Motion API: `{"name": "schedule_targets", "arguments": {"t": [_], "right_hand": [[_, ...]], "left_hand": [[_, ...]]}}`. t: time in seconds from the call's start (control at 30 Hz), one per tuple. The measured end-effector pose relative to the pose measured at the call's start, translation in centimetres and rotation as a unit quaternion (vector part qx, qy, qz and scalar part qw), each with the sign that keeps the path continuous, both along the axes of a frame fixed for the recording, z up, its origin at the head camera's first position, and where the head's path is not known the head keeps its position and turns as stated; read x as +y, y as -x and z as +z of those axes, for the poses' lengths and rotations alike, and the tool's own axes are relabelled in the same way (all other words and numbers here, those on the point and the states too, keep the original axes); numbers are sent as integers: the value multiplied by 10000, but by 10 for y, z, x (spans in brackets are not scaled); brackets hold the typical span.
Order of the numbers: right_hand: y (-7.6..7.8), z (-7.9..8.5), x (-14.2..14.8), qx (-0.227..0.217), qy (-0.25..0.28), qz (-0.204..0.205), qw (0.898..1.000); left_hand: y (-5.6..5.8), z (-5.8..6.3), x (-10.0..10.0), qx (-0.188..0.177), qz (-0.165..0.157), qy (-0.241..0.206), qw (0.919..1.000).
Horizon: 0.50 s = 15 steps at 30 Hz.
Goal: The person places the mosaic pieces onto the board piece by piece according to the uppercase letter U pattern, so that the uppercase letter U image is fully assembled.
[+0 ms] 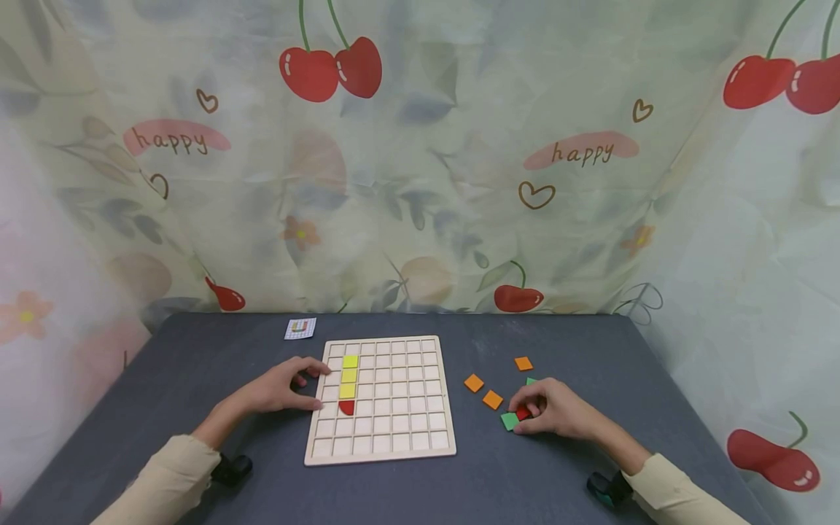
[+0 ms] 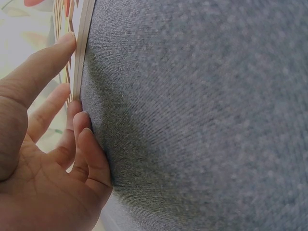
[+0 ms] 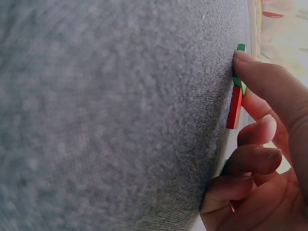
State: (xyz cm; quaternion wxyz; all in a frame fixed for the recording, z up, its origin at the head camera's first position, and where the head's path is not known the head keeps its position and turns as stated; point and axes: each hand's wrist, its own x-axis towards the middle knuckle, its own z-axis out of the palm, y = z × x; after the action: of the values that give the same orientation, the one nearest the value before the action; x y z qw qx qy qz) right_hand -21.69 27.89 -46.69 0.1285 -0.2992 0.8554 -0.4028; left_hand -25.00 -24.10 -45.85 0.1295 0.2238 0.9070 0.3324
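A pale wooden grid board [image 1: 400,441] lies on the dark table. Three yellow square tiles [image 1: 350,375] stand in one column on it, with a red rounded piece [image 1: 346,407] just below them. My left hand [image 1: 285,384] touches the board's left edge, its thumb and fingers spread apart along the frame [image 2: 83,43]. To the right of the board, my right hand [image 1: 558,412] pinches a green square tile [image 1: 509,421] at table level between thumb and index finger. Beside that tile is a red piece [image 3: 234,108], partly under the hand. The index fingertip is partly hidden in the right wrist view.
Three orange tiles [image 1: 493,399] lie loose between the board and my right hand or behind it. Another green piece [image 1: 530,380] shows partly behind that hand. A small printed card [image 1: 300,329] lies at the back left. A patterned curtain [image 1: 420,182] hangs behind the table.
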Motion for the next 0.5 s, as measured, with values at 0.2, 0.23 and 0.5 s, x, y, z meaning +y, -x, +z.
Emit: {"name": "schedule_targets", "arguments": {"t": [0.2, 0.23, 0.5], "right_hand": [[-1, 0, -1, 25, -20, -128, 9999], [-1, 0, -2, 15, -6, -141, 9999], [1, 1, -5, 12, 152, -142, 9998]], "left_hand": [[0, 0, 1, -28, 38, 10, 10000], [0, 0, 1, -33, 50, 18, 10000], [0, -1, 0, -51, 100, 42, 9999]]}}
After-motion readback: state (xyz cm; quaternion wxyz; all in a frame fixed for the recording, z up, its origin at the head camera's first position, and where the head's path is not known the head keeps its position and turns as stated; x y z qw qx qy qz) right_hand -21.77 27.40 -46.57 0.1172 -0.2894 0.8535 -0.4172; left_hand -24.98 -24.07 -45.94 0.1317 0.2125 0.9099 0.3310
